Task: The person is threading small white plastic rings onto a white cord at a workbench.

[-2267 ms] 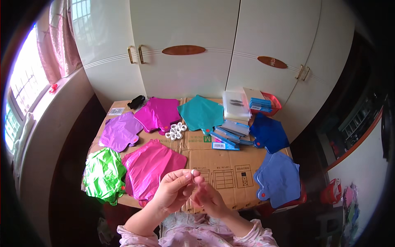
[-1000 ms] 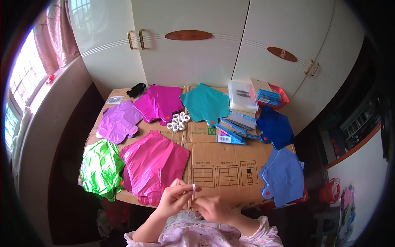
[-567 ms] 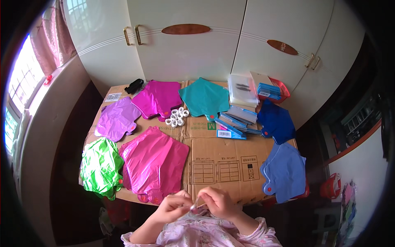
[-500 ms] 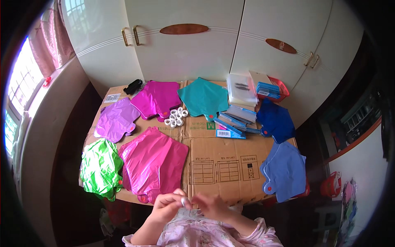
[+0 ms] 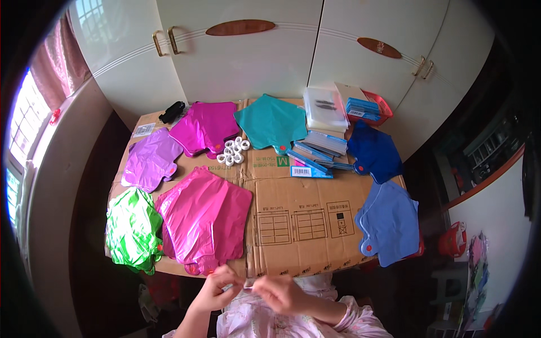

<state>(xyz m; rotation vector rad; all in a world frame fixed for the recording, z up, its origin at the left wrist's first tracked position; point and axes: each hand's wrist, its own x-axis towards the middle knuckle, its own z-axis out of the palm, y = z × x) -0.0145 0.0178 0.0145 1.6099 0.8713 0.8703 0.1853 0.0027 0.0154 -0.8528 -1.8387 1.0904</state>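
At the table's front edge my left hand (image 5: pixel 218 288) and my right hand (image 5: pixel 280 293) are close together, fingers curled in a pinch. A small white strip (image 5: pixel 248 286) shows between their fingertips; it is too small and blurred to tell its exact kind. Just beyond my left hand lies a stack of pink foil balloons (image 5: pixel 205 219), flat, its lower tabs near my fingers. Several small white ribbon rolls (image 5: pixel 232 151) are bunched farther back on the cardboard. Neither hand touches the balloons.
Flat foil balloons in green (image 5: pixel 132 228), lilac (image 5: pixel 149 160), magenta (image 5: pixel 204 128), teal (image 5: pixel 270 124), dark blue (image 5: pixel 375 152) and light blue (image 5: pixel 390 222) ring the cardboard-covered table (image 5: pixel 304 248). Blue-edged packets (image 5: pixel 318 152), clear bags (image 5: pixel 327 110) and a red basket (image 5: pixel 384 107) stand at the back right.
My hands have shifted slightly lower, and the right fingers have closed in on the white strip beside the left. The whole view has tilted a little; the table's things stay put.
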